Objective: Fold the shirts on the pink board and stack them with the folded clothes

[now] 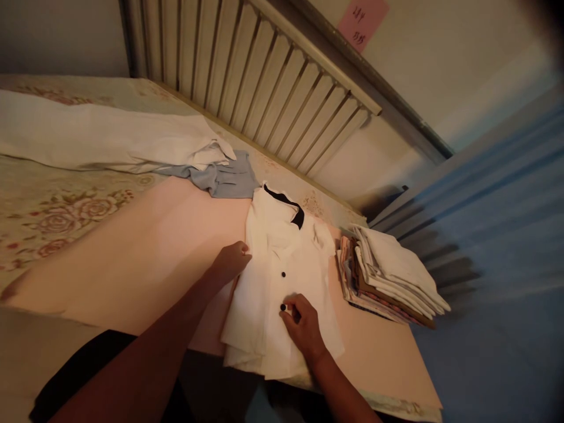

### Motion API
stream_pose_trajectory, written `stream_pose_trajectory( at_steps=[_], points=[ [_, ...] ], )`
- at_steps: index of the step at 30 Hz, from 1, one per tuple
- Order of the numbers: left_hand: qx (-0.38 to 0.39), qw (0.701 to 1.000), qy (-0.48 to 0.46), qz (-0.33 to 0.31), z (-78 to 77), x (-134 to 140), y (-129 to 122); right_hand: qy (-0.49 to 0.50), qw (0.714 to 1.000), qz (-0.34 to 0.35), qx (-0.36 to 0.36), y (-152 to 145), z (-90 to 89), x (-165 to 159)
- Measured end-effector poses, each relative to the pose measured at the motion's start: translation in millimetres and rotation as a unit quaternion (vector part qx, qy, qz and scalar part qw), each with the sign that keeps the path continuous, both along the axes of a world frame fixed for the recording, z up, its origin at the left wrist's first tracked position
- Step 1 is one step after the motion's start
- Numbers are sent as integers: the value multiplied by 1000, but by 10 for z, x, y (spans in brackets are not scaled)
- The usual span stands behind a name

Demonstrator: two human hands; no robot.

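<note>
To my right, a stack of folded clothes sits on a pink sheet, its top layers white. Over to my left I see a long white cloth lying partly across a blue-grey garment, near the rose-patterned cover. Ahead of me stand a radiator and a pink note with dark handwriting; a blue curtain hangs at far right.

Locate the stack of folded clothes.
In the head view, the stack of folded clothes lies on the right, on the pink sheet, between the white shirt and the blue fabric.
</note>
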State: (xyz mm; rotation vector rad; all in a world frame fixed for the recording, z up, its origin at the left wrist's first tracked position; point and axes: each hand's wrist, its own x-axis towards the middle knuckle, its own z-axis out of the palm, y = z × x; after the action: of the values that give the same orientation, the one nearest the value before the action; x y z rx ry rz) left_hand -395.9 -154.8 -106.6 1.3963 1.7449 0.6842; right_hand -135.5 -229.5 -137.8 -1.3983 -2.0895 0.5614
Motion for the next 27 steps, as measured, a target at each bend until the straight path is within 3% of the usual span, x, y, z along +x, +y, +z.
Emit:
stream_pose_trajectory(
  at_steps=[8,27],
  points=[
    [-1,1000,8,1,-10,4,16,17,998,46,32,6,26,1],
    [-2,1000,-12,11,-53,1,5,7,999,29,30,-1,19,-7]
  ],
)
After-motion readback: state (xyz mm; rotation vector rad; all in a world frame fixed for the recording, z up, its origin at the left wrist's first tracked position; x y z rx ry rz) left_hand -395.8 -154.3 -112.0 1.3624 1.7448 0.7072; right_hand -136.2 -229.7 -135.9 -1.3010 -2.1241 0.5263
